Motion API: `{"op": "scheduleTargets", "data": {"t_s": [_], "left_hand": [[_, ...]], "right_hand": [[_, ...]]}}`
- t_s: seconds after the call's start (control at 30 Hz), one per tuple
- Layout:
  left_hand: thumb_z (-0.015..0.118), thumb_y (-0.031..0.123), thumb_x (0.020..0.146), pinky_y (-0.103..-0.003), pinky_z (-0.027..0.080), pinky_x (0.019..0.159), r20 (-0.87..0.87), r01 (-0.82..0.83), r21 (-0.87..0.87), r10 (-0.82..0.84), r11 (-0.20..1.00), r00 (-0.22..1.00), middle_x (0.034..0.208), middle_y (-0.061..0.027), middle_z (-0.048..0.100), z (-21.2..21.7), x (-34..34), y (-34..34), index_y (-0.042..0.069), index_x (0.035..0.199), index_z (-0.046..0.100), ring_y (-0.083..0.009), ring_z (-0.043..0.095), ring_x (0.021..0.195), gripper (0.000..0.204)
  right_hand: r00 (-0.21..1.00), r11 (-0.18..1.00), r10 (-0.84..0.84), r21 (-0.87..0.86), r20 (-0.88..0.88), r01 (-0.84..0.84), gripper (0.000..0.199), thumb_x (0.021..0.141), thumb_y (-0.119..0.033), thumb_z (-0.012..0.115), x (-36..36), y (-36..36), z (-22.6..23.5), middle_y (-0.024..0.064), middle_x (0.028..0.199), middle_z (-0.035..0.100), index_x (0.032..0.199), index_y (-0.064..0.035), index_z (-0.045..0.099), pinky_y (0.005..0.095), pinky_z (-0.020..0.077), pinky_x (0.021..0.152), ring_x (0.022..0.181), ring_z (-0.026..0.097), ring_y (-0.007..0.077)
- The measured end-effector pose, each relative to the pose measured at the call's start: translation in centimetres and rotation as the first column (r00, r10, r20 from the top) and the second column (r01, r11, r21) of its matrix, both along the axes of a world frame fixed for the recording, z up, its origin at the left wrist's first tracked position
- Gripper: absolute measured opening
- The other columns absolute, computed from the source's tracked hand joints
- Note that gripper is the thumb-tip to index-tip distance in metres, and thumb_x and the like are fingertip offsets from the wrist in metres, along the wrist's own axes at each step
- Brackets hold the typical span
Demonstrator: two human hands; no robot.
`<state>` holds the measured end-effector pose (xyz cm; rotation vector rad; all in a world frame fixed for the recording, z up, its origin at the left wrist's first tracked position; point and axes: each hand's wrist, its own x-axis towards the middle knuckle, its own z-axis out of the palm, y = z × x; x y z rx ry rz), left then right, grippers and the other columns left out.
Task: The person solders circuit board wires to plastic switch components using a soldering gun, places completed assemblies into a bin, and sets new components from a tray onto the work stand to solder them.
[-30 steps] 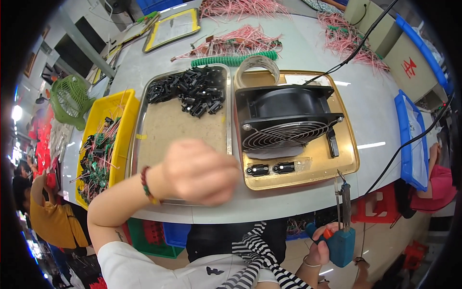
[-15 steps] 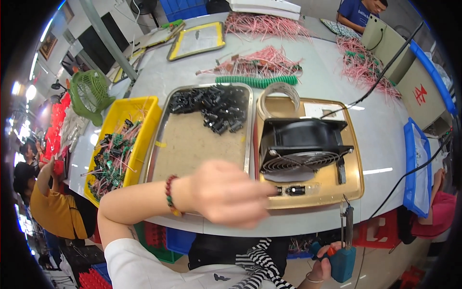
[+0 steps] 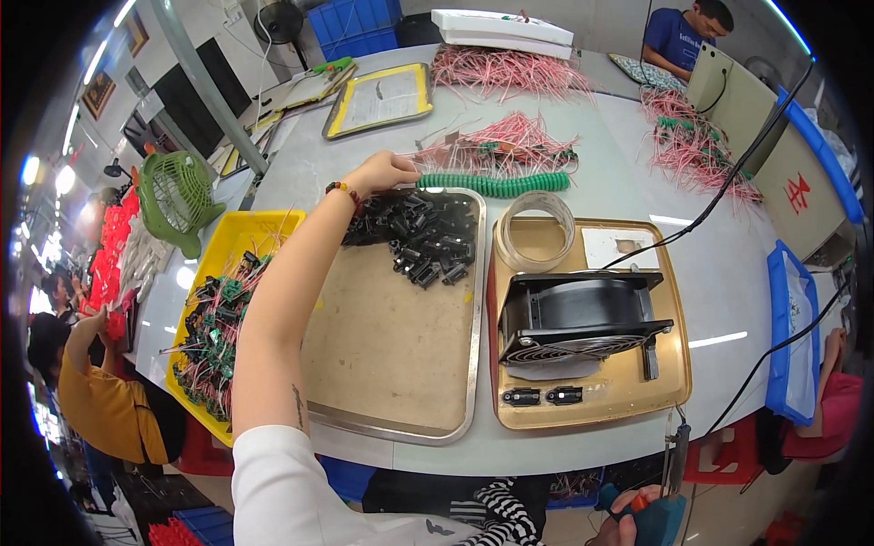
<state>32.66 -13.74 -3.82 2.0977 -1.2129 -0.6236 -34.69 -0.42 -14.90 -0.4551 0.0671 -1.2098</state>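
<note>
My left hand (image 3: pixel 384 171) reaches across to the far edge of the metal tray (image 3: pixel 391 364), above black plastic parts (image 3: pixel 423 232) heaped there. Its fingers are closed at the left end of a green coil (image 3: pixel 492 185), beside a bundle of pink wires (image 3: pixel 510 141); what they hold, if anything, I cannot make out. Low at the right, my right hand (image 3: pixel 623 506) grips a teal soldering gun (image 3: pixel 657 519), its tip pointing up by the table's front edge. Two black parts (image 3: pixel 564 395) lie side by side near the front of the gold tray (image 3: pixel 637 405).
On the gold tray stand a black fan (image 3: pixel 583 309) and a clear tape roll (image 3: pixel 537 259). A yellow bin (image 3: pixel 214 238) of wired parts is at the left. Black cables cross the right side. Other people sit around the table, one in a blue shirt (image 3: pixel 672 41).
My left hand has moved from the front of the gold tray to the far side of the metal tray. Two black parts now show fully on the gold tray. The right hand still holds the soldering gun.
</note>
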Motion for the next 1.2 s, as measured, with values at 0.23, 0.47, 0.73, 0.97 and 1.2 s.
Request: {"op": "scheduleTargets", "data": {"t_s": [0.23,0.47,0.73,0.97,1.2], "left_hand": [[0.07,0.027,0.083,-0.027,0.045,0.075,-0.128,-0.135,-0.046,0.128,0.99,0.984,0.096,0.001,0.069,1.2,-1.2,0.5,0.009,0.098,0.076,-0.0117,0.058,0.088,0.023],[0.061,0.03,0.092,-0.025,0.045,0.079,-0.373,-0.249,-0.24,0.148,0.938,0.916,0.099,-0.0021,0.071,1.1,-2.3,-0.8,0.009,0.105,0.067,-0.0117,0.062,0.096,0.025],[0.057,0.024,0.096,-0.025,0.049,0.073,-0.524,-0.441,-0.419,0.184,0.794,0.831,0.096,-0.0039,0.069,2.2,-3.3,-0.8,0.008,0.101,0.061,-0.0129,0.067,0.087,0.018],[0.052,0.013,0.091,-0.024,0.043,0.06,-0.621,-0.568,-0.587,0.129,0.577,0.773,0.081,-0.003,0.063,5.9,-4.2,0.9,0.003,0.097,0.059,-0.0116,0.059,0.068,0.013],[0.049,0.039,0.099,-0.024,0.033,0.052,-0.583,-0.496,-0.778,-0.148,0.385,0.799,0.059,0.0047,0.042,10.5,-11.0,6.7,0.005,0.087,0.057,-0.0073,0.036,0.052,0.037]], "right_hand": [[0.965,0.981,-0.128,-0.173,-0.231,0.089,0.036,0.089,-0.011,0.061,-0.2,0.4,0.0,0.0177,0.117,0.056,0.122,-0.0002,0.052,0.0435,0.0432,0.086,0.103,0.052,0.0323],[0.874,0.921,-0.272,-0.371,-0.402,0.116,0.043,0.085,-0.007,0.064,0.2,0.2,1.5,0.0164,0.117,0.057,0.125,-0.0024,0.051,0.0374,0.0474,0.078,0.092,0.056,0.0272],[0.715,0.816,-0.449,-0.571,-0.536,0.084,0.051,0.081,-0.001,0.067,1.5,-0.7,4.4,0.0148,0.116,0.059,0.129,-0.005,0.049,0.0304,0.0522,0.068,0.08,0.061,0.0214],[0.688,0.794,-0.538,-0.567,-0.487,0.22,0.05,0.079,0.002,0.066,3.0,0.4,6.5,0.0141,0.113,0.06,0.127,-0.0034,0.05,0.0289,0.052,0.064,0.076,0.06,0.0201],[0.696,0.799,-0.537,-0.552,-0.476,0.239,0.05,0.078,0.006,0.063,3.2,0.5,7.3,0.014,0.108,0.061,0.125,-0.0025,0.051,0.029,0.0513,0.062,0.074,0.06,0.0197]]}}
